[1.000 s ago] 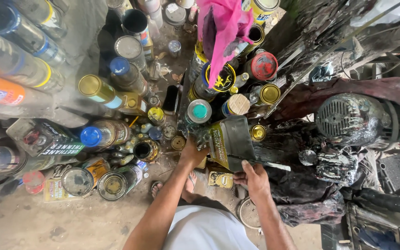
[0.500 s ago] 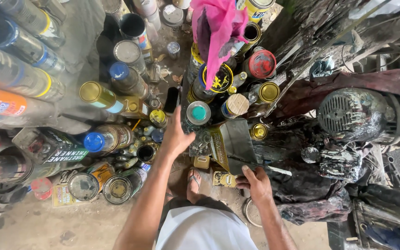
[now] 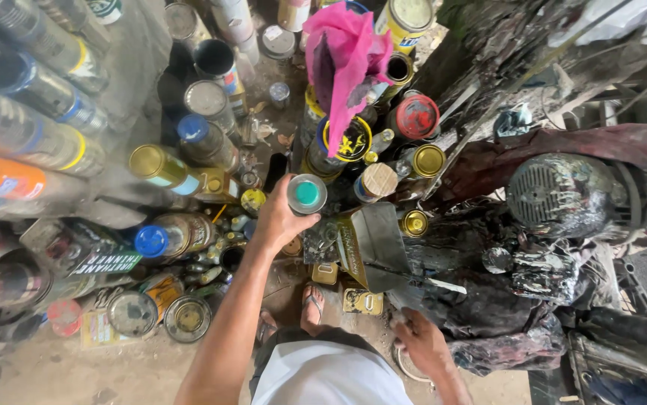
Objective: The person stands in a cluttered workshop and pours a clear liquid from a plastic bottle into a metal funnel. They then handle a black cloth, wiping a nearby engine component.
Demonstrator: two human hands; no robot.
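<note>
Left hand [image 3: 278, 217] grips the teal-lidded can [image 3: 307, 194] among far tins; right hand [image 3: 422, 345] hangs loosely open, near right, holding nothing.

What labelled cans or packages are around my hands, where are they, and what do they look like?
Small can with teal lid: gripped by left hand.
Rectangular olive tin: centre, tilted.
Black-labelled can: left, lying down.
Orange-labelled can: far left.
Right hand: lower right, empty.

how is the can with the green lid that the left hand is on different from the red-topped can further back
The green-lidded can has a clean teal lid ringed in silver; the red-topped can is smeared red with dark patches. The left hand grips the green-lidded can, while the red-topped can stands untouched beside the pink cloth. Both are round cans seen from above.
</note>
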